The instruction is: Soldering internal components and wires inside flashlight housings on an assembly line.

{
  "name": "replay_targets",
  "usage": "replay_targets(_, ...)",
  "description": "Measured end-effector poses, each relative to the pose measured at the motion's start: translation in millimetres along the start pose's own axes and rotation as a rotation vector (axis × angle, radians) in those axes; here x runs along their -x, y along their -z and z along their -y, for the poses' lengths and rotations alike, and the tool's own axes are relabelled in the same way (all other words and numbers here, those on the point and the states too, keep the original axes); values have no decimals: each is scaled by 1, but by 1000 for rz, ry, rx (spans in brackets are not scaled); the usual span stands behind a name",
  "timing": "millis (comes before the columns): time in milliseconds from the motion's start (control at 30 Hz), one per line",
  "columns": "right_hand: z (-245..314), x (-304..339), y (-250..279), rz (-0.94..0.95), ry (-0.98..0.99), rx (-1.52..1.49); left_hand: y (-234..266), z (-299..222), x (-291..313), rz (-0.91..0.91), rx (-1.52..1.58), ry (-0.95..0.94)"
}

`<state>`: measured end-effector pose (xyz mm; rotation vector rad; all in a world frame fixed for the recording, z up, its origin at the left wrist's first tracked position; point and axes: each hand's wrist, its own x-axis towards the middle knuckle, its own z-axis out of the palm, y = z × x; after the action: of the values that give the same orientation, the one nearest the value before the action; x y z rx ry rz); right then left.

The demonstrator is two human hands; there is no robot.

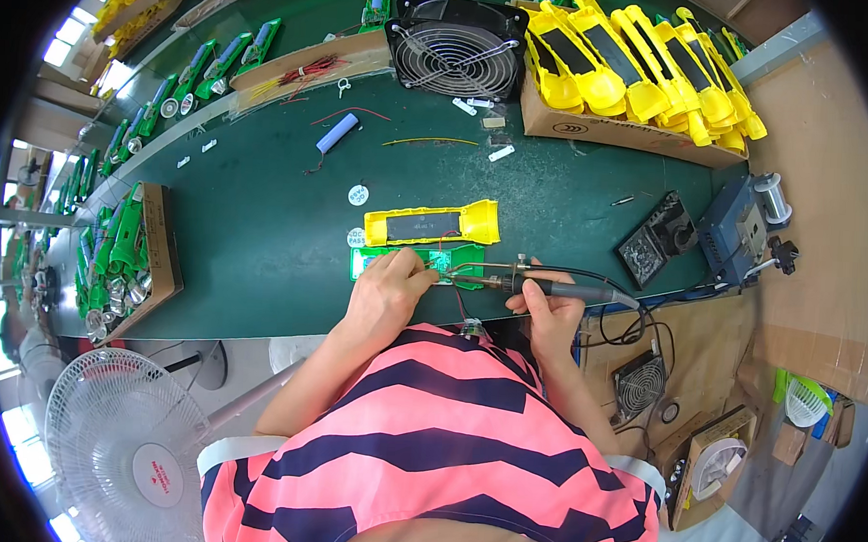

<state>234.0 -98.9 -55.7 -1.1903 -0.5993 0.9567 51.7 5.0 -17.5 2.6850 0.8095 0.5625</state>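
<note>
A green plastic housing (470, 254) with a circuit board in it lies near the table's front edge. My right hand (551, 320) grips a soldering iron (583, 292) with a thin feed tube along it. The iron's tip reaches the board from the right. My left hand (387, 290) rests over the housing's left part, fingers pinched at the board; what they hold is hidden. Thin red wires run near the fingertips. Just beyond the housing lies a yellow shell half (480, 222) with a dark panel. A small round metallic part (471, 327) sits against my striped shirt.
Yellow shells fill a cardboard box (643, 137) behind a black fan (455, 54). Green assemblies fill another box (162, 235) at left. A blue cylindrical battery (338, 132) lies beyond the work. At right stand a black tray (656, 240), a soldering station (734, 231) and cables.
</note>
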Motion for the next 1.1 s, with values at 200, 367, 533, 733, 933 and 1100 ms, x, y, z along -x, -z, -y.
replay_targets(200,5,-1,6,-75,51,-63,0,-3,0,11,-36,-5)
replay_targets(367,1,0,11,-97,101,-71,-1,-4,1,-5,-61,-13)
replay_targets(533,2,2,3,-14,29,-40,1,-4,-1,-25,19,46)
replay_targets(733,-3,0,1,38,31,37,-1,-4,0,-10,24,46)
replay_targets(933,-7,-1,0,20,39,31,-1,-2,1,-7,37,46)
replay_targets(1100,-6,-2,0,28,15,9,-1,-2,0,12,24,53)
